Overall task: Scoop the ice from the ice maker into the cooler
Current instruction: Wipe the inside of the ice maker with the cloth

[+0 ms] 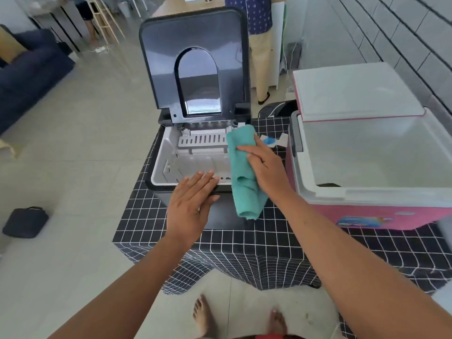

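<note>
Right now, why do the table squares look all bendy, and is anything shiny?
In the head view, the wide lens bends the checked tablecloth lines near the edges; the ice maker lid window shows glare; the background looks soft, while the teal cloth stays clear.

cooler [367, 217] sticker blurred, no readable text
</note>
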The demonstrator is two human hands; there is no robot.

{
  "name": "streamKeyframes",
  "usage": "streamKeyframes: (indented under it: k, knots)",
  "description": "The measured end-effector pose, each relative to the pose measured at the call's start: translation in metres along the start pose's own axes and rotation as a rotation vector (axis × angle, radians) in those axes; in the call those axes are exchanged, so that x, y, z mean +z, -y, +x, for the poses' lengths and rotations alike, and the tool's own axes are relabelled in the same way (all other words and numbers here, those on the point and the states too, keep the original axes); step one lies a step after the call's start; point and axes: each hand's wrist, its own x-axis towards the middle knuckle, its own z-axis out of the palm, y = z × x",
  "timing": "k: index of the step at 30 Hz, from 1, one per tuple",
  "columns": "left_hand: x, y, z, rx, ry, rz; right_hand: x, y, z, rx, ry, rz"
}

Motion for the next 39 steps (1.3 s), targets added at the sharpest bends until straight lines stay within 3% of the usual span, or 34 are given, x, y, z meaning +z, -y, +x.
streamKeyframes:
  k: [5, 10, 14, 21, 32, 39]
  knots:
    - [0.003, 0.000, -0.002, 0.006, -0.023, 0.024, -0.016, 0.001, 0.038, -0.007, 0.079, 0.006]
    - [0.004, 0.002, -0.001, -0.003, -0.031, 0.023, -0.005, 0.010, 0.022, 0.022, 0.054, 0.151]
    - [0.004, 0.001, -0.001, 0.012, -0.042, 0.020, 0.009, 0.010, 0.020, 0.010, -0.027, -0.032]
    - [0.002, -0.002, -0.001, -0.006, -0.027, 0.012, 0.002, 0.011, 0.052, 0.007, 0.047, -0.139]
    - [0.004, -0.003, -0.002, -0.033, -0.025, 0.011, 0.014, 0.022, -0.055, -0.001, 0.041, -0.186]
    - [0.002, -0.003, -0.002, -0.048, -0.011, -0.002, 0.002, 0.017, 0.031, 0.042, 0.084, -0.222]
